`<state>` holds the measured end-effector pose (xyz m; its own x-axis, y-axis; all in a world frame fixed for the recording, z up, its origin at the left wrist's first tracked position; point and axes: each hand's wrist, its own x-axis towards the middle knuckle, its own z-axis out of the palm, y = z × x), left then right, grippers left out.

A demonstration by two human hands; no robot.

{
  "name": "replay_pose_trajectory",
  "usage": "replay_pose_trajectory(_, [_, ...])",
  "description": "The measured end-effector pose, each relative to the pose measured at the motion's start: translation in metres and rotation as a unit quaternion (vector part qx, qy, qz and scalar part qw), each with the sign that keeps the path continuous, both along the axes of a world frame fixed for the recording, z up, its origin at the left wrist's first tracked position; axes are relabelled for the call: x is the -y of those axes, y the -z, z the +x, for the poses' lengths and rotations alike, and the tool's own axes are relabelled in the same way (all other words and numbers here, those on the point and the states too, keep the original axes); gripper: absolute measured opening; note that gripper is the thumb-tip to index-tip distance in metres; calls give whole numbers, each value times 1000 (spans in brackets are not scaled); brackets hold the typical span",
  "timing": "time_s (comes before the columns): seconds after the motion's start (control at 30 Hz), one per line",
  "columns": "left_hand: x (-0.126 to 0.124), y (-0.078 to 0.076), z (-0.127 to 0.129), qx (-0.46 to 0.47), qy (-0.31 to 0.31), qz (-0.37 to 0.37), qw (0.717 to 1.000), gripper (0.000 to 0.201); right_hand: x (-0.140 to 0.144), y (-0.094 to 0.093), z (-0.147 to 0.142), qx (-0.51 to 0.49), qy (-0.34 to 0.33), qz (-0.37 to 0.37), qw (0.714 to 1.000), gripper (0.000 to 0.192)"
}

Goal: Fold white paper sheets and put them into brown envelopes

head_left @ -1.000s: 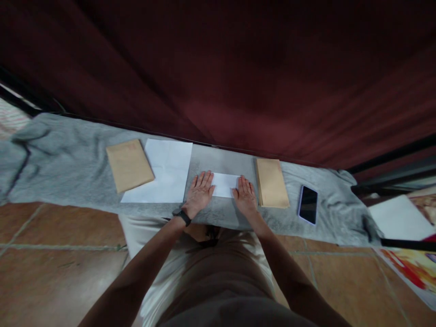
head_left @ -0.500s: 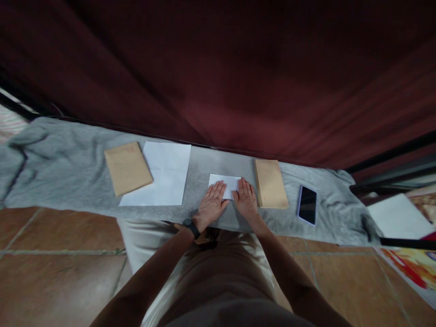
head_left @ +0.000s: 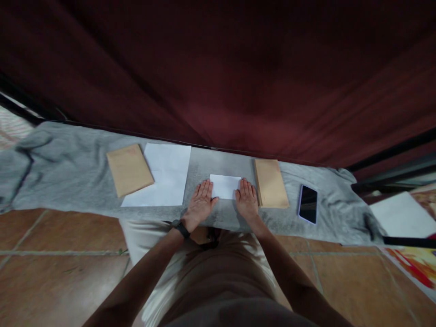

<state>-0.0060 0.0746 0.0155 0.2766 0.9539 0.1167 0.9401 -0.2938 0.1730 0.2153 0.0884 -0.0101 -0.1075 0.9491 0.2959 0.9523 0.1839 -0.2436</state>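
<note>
**Folded sheet pinned flat, both hands on it**

Status: small folded white paper (head_left: pixel 225 186) lies flat on the grey cloth (head_left: pixel 68 168), centre, right in front of the person. Left hand (head_left: pixel 200 203) is flat, fingers spread, touching the paper's left edge. Right hand (head_left: pixel 247 200) is flat too, fingers together, on the right edge. Neither hand grips anything; both are palms-down, pressing.

Progress (judgement): paper looks already folded down to a small rectangle, so creasing is done or nearly so. Brown envelope (head_left: pixel 270 182) sits just beside the right hand, untouched; nothing is inserted yet as far as visible. A 2nd brown envelope (head_left: pixel 129 169) lies further left, overlapping a large unfolded white sheet (head_left: pixel 165 175), so that pair appears not yet handled.

Surroundings: cloth is spread over a low surface, wrinkled at both ends. Phone (head_left: pixel 308 197) lies screen-up, right of the envelope, apart from it. Dark red curtain (head_left: pixel 238 72) hangs behind. Terracotta tile floor (head_left: pixel 57 263) below. Colourful print (head_left: pixel 413 263) at far right, partly cut off.
</note>
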Motion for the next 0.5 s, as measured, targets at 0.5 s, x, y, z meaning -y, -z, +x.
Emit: replay_pose_trajectory(0.5, [-9, -23, 71, -96, 90, -60, 989, 53, -1, -3, 7, -103, 0, 18, 994, 47])
